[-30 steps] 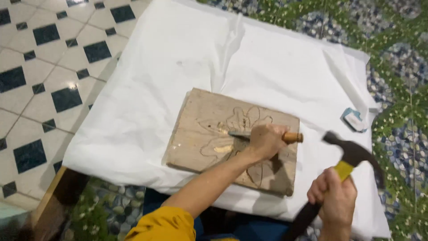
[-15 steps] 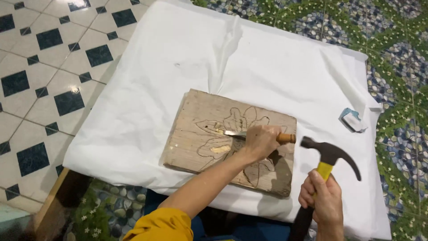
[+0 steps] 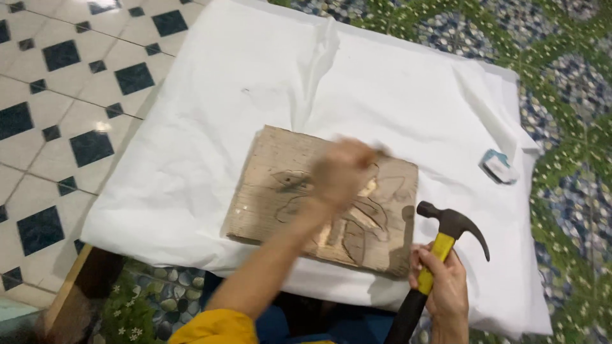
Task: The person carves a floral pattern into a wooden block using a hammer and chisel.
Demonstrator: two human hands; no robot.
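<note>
Left hand [image 3: 341, 172] is smeared by motion blur; its fingers cannot be told apart, and whatever is gripped in it cannot be made out. Part of the carved outline on the wooden board [image 3: 280, 191] is covered by that hand and forearm. The hammer [image 3: 446, 239] handle is cut off at the bottom edge. Right hand [image 3: 443, 286] is cropped at the wrist. The small blue-and-white object [image 3: 498, 167] is too small to identify. The table under the white cloth [image 3: 255, 70] is almost fully hidden.

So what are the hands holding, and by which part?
The right hand grips the hammer by its yellow-and-black handle. The left hand is blurred over the carved board; its hold cannot be told.
</note>
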